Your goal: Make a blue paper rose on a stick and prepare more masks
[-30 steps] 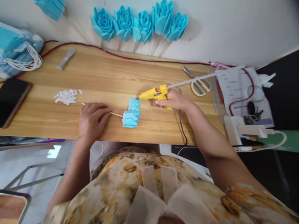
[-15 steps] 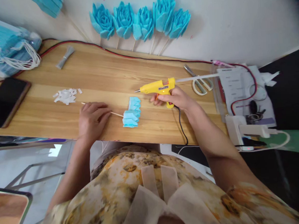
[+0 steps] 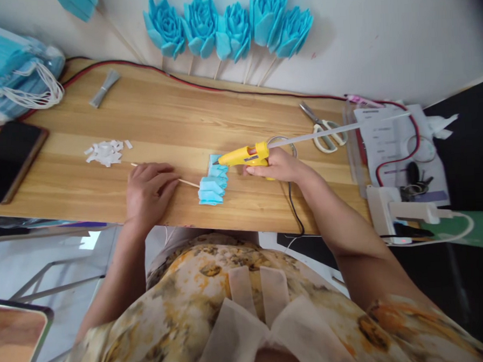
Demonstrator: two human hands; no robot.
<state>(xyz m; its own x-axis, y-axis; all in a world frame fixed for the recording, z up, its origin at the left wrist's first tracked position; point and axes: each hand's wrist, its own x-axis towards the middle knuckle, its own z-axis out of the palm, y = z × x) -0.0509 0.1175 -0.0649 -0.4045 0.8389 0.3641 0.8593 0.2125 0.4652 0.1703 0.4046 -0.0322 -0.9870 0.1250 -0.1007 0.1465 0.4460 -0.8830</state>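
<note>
My right hand [image 3: 279, 165] grips a yellow glue gun [image 3: 242, 156] with a long glue stick [image 3: 324, 134] trailing behind it. Its nozzle touches the top edge of a folded blue fabric piece [image 3: 213, 184] on the wooden table [image 3: 161, 120]. A thin wooden skewer [image 3: 187, 182] runs from that piece leftward under my left hand [image 3: 147, 191], whose curled fingers press it down on the table.
Several finished blue flowers [image 3: 225, 28] on sticks lean on the wall. White scraps [image 3: 105, 152], a phone [image 3: 9, 159], a face mask stack [image 3: 13, 74], scissors [image 3: 323, 128], a red cable [image 3: 204, 85], and a power strip [image 3: 393, 216] surround the work.
My right hand had lifted the glue gun up and to the right; now it has brought the nozzle back down onto the blue piece. My left hand has stayed on the skewer.
</note>
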